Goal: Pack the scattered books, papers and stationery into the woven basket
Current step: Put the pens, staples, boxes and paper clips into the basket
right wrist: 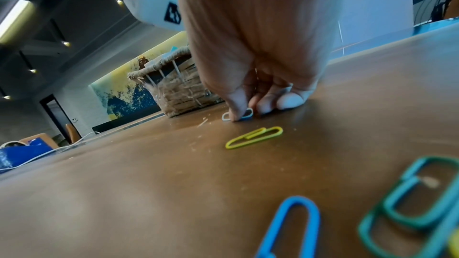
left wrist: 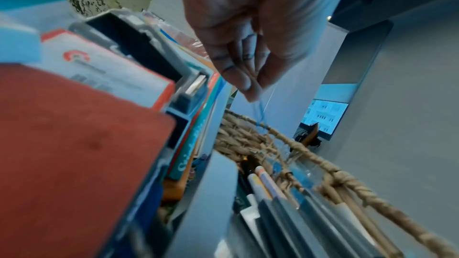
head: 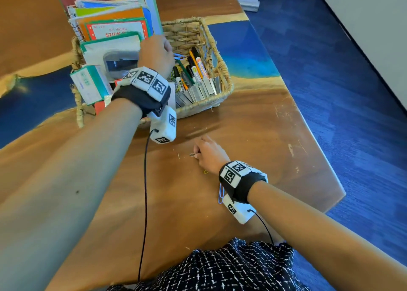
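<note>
Your left hand (head: 156, 53) hangs over the open compartment of the rectangular woven straw basket (head: 222, 69), fingers (left wrist: 244, 83) pinched narrow on a thin blue wire paper clip (left wrist: 259, 114) that dangles just above the rim. Your right hand (head: 210, 155) is down on the brown wooden tabletop (head: 253, 134), thumb and forefinger closing on a small white paper clip (right wrist: 237, 115) that lies flat; whether it is lifted yet cannot be told.

Judged stage: late. The books and notebooks (head: 110, 24) stand upright in the left part of the basket, the markers and pens (head: 193, 67) lean in the right part, and only loose clips remain outside. These are a yellow paper clip (right wrist: 254, 137) just beside your right hand, and a larger blue paper clip (right wrist: 290, 227) and teal-green paper clips (right wrist: 419, 207) nearer your wrist.

Next move, as assessed: release the blue clip among the pens, not over the open weave, where a slender clip could slip through. The white clip is smooth coated wire on polished wood, so it calls for a fingernail under one loop.
</note>
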Demonstrator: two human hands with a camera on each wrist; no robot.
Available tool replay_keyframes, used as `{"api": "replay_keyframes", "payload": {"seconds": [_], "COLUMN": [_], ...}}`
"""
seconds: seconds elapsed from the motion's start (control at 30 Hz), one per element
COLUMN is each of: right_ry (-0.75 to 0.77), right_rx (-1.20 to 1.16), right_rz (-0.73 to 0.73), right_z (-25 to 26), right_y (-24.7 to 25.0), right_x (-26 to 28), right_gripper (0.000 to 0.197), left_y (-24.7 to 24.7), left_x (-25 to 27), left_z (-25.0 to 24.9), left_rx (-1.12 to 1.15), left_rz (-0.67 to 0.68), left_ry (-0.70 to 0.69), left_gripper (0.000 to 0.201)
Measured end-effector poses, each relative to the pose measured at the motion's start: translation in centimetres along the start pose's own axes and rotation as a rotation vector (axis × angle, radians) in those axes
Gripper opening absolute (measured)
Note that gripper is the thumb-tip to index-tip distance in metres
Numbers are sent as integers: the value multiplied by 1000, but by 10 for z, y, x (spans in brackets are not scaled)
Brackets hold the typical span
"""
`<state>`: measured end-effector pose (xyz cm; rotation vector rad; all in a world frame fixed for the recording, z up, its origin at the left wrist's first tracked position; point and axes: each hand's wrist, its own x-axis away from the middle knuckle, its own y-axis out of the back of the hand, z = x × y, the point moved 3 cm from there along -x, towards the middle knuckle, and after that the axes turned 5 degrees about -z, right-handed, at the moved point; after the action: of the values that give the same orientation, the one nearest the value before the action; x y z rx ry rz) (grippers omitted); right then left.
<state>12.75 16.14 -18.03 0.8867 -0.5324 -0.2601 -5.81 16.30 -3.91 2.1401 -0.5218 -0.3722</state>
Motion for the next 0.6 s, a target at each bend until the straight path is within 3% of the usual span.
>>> {"api": "replay_keyframes", "payload": {"seconds": [0.1,0.17,0.27,0.43,0.6], "right_ry": [1,-54,-150,-104,-83], "right_rx": [-50,-162,-368,-655,-730], "right_rz": [63,52,-48,-157,-140], "right_z": [-5,-12,-21,-22,-21], "right_y": [1,5,16,38,46], "right_x": [2,3,6,17,21], "right_gripper": [10,13,19,44,44], "left_y": [-6,-8,-16,-41,-53], "left_x": [6,22,62,106,119], "left_z": [15,18,21,28,28], "left_rx": [57,114,125,5,-60], "left_rz": [40,87,272,608,641], "left_ry": [3,-73,-195,-335,-355], "left_gripper": [33,26,13,19,14]}}
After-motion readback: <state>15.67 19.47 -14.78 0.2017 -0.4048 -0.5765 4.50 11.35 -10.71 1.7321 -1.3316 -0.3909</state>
